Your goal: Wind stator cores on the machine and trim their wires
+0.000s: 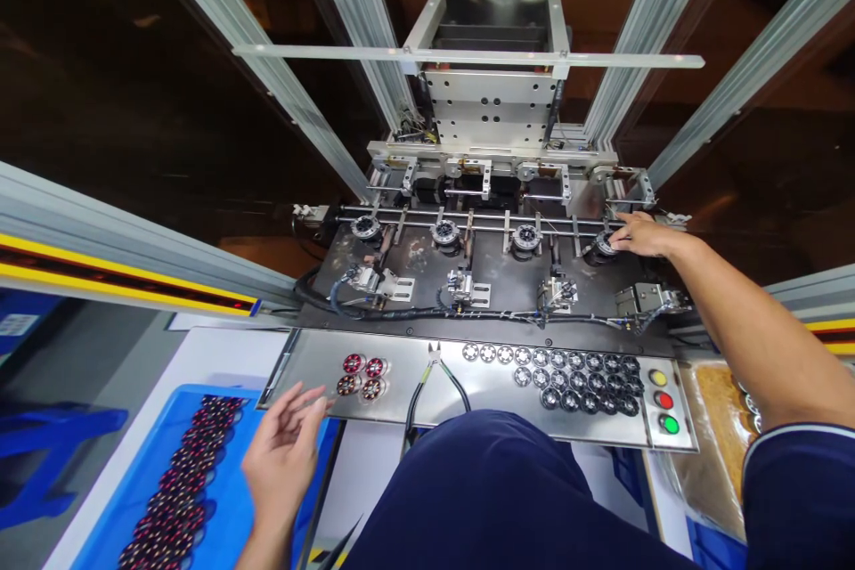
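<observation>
My left hand [284, 450] hovers at the left front corner of the metal ledge, fingers loosely apart and nothing in them. Four small wound motor cores, red and copper, lie just right of it, one a red-wound core [354, 363]. Out at the far right of the machine, my right hand [642, 234] has its fingers bent at the rightmost round core holder [605, 245]; what they pinch is too small to make out. Similar cores sit in the other holders, such as the left holder [366, 229] and the middle holder [526, 239].
Side cutters [435, 365] lie on the metal ledge [394, 410]. Rows of unwound cores [575, 380] are beside the yellow, red and green buttons [663, 400]. A blue tray [227, 499] of wound cores stands left. Cables [401, 314] and clamps [463, 289] cross the machine bed.
</observation>
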